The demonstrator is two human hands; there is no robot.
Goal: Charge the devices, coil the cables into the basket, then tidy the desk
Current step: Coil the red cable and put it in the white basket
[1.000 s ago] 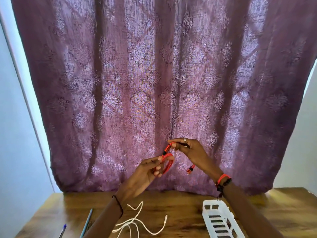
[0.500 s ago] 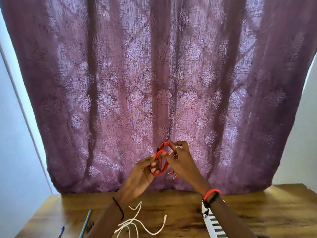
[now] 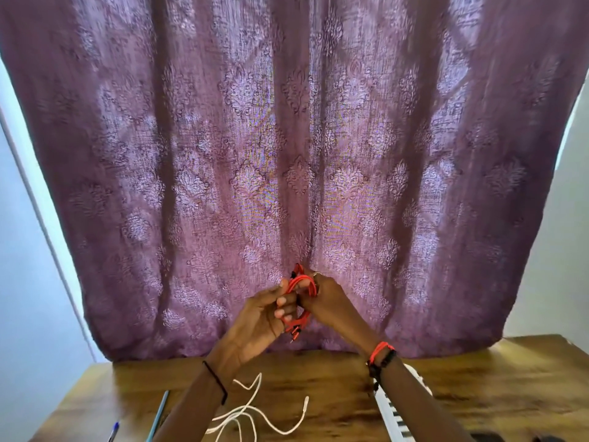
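Note:
A red cable (image 3: 301, 283), wound into a small coil, is held up in front of the curtain above the desk. My left hand (image 3: 261, 317) grips the coil's lower part with curled fingers. My right hand (image 3: 325, 301) pinches its upper loops from the right. The cable's plug ends dangle just below the coil. A white cable (image 3: 255, 416) lies loose on the wooden desk (image 3: 478, 393) below my arms. The white slotted basket (image 3: 393, 419) stands on the desk at the right, mostly hidden behind my right forearm.
A purple patterned curtain (image 3: 287, 154) hangs right behind the desk. A light blue pen (image 3: 158, 416) and a blue-capped pen (image 3: 113, 432) lie near the desk's front left edge. Pale walls flank the curtain.
My hands came together and the red cable went from a few open loops with a hanging end to a tight coil. The view tilted up, hiding more of the basket.

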